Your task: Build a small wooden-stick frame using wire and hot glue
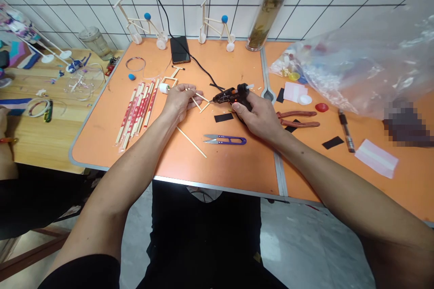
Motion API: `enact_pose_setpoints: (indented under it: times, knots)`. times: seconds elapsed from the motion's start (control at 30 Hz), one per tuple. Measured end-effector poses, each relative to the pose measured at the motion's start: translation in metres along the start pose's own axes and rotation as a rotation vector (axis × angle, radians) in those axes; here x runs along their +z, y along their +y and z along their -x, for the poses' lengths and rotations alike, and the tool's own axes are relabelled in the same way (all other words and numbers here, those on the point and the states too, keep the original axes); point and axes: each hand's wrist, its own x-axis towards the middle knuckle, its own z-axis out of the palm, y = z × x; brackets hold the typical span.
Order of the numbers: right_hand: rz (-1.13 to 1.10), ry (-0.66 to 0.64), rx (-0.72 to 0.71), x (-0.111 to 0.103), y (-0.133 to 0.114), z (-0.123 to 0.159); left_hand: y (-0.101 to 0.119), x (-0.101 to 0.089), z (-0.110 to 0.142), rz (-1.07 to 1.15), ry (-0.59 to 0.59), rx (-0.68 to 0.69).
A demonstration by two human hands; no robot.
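Note:
My left hand [179, 103] pinches a small frame of thin wooden sticks [205, 107] above the orange table. My right hand [260, 115] is wrapped round a black hot glue gun [228, 96], whose nozzle meets or nearly meets the frame's right corner. A glue stick pokes out of the gun's back. Below them lie purple-handled thread snips [230, 140], a black strip [224, 118] and a loose stick [192, 142]. Left of my left hand are red-and-white wrapped stick bundles [137, 110], a white roll [164, 88] and another stick frame [174, 74].
Two stick tricycle models [145, 23] with blue balls stand by the wall, near a phone [179, 52] and a tall tea bottle [266, 13]. A black cord trails to the gun. Pliers [301, 114], a pen [346, 131] and a plastic bag [366, 63] lie right. Someone's arm [5, 153] shows left.

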Motion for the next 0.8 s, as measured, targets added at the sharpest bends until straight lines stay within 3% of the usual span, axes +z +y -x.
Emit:
enact_pose_setpoints:
  times: [0.8]
  knots:
    - [0.019, -0.018, 0.002, -0.0003, -0.0004, 0.0002, 0.0014, 0.0018, 0.0026, -0.011, -0.001, 0.010]
